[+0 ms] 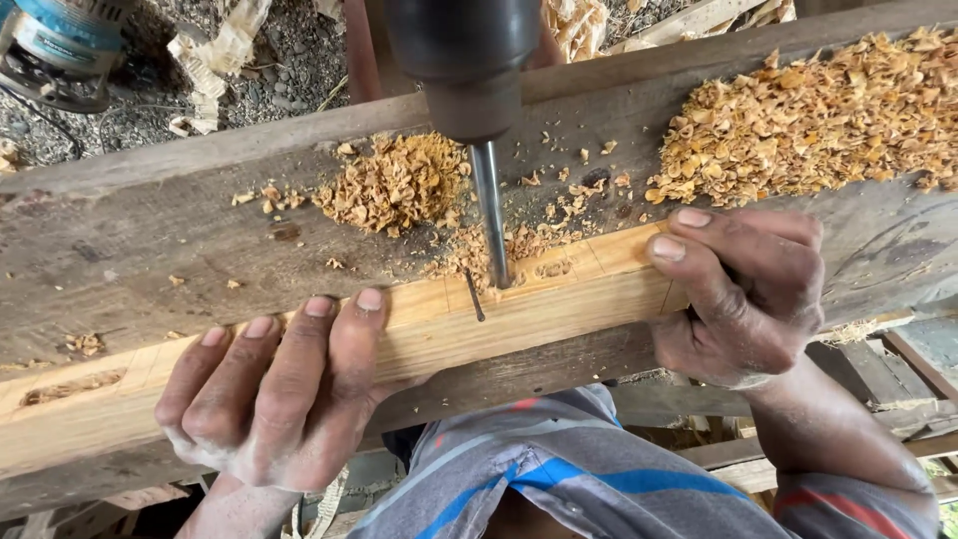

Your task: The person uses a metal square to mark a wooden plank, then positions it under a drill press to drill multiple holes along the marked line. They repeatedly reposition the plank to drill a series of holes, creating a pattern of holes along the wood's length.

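A pale wooden strip (559,299) lies along a weathered grey plank (150,220). A dark power drill (464,60) comes down from the top, and the tip of its metal bit (489,210) is in the strip, in a marked rectangle. My left hand (274,394) lies over the strip to the left of the bit, fingers together and pressing down. My right hand (743,289) clasps the strip to the right of the bit, fingers curled over its far edge. Neither hand touches the drill; what holds it is out of view.
Heaps of orange-brown wood chips lie on the plank, a big one (818,120) at the upper right and a smaller one (394,185) beside the bit. A cut slot (70,387) shows in the strip at far left. A blue power tool (55,45) sits on gravel at the upper left.
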